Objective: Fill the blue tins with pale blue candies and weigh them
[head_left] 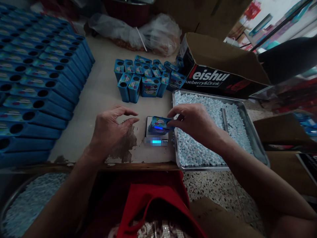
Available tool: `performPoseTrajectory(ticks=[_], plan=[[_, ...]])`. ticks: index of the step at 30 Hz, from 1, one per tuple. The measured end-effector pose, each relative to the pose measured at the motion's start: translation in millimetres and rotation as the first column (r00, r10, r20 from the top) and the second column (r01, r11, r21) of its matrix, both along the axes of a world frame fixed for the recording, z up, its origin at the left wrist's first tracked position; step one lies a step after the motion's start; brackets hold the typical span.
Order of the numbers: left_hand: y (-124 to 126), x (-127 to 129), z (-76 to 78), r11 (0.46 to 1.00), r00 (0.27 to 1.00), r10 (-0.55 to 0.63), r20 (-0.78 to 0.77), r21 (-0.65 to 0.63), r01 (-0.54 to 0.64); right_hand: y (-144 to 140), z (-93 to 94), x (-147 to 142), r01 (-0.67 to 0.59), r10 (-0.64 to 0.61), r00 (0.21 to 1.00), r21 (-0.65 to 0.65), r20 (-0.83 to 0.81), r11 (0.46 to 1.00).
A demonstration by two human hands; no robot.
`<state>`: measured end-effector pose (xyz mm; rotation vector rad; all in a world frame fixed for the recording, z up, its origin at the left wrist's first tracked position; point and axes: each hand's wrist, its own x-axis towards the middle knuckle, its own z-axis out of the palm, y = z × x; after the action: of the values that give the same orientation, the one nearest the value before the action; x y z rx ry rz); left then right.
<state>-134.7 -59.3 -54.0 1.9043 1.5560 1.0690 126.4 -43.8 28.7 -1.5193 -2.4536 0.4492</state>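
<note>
Now: a blue tin on the small scale

Seen from the head camera, the right hand (195, 123) pinches a blue tin (159, 125) lying on the small scale (156, 136) at table centre. At nine o'clock of the tin, the left hand (112, 132) hovers with fingers curled and apart, holding nothing. At three o'clock sits a metal tray (252, 138) of pale candies; at twelve o'clock stand upright tins (146, 79); a cardboard box (218, 66) lies at one o'clock.
</note>
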Motion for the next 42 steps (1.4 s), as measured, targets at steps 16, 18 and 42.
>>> performPoseTrajectory(ticks=[16, 18, 42], plan=[[-0.3, 6.9, 5.4, 0.998, 0.999, -0.052, -0.010, 0.043, 0.052, -61.4, -82.7, 79.5, 0.113, -0.103, 0.961, -0.025, 0.256, 0.993], [-3.6, 10.1, 9.7, 0.997, 0.998, -0.064, -0.026, 0.043, 0.065, -66.4, -83.1, 85.6, 0.120, -0.113, 0.949, -0.007, 0.293, 0.993], [5.1, 40.1, 13.1, 0.958, 0.906, -0.281, -0.317, -0.040, 0.283, -112.0, -91.3, 2.2, -0.220, 0.234, 0.901, -0.080, 0.366, 0.972]])
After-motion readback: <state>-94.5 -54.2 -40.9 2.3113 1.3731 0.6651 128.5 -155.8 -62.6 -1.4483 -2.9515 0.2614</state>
